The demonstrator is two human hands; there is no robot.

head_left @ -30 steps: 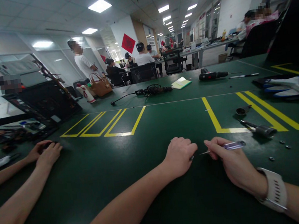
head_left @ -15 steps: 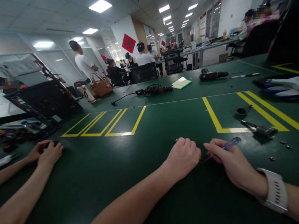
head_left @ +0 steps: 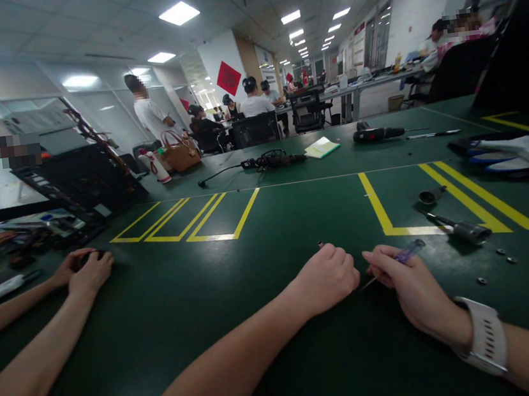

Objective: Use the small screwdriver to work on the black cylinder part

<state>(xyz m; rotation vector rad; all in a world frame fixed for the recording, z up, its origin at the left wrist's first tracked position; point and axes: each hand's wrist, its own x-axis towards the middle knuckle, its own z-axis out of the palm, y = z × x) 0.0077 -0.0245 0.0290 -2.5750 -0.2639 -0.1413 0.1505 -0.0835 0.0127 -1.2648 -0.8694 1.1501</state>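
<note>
My left hand point(head_left: 326, 278) rests on the green table point(head_left: 235, 272) as a closed fist; a small dark piece point(head_left: 320, 244) pokes out above its knuckles, and I cannot make out what it is. Close to its right, my right hand point(head_left: 408, 286) pinches a small screwdriver point(head_left: 408, 251) with a clear bluish handle, its thin tip pointing down-left toward the left fist. A white watch band sits on my right wrist point(head_left: 487, 338).
A co-worker's two hands point(head_left: 87, 268) rest at the left beside an opened black device point(head_left: 77, 185). A dark tool point(head_left: 461, 230), a round cap point(head_left: 428, 196) and loose screws point(head_left: 503, 255) lie to the right. Cables, a notepad and a power driver point(head_left: 377, 134) lie farther back. Yellow lines mark the table.
The screwdriver has tilted from nearly level to handle-up, with its tip down near the left fist. My left hand shifted slightly right toward the right hand.
</note>
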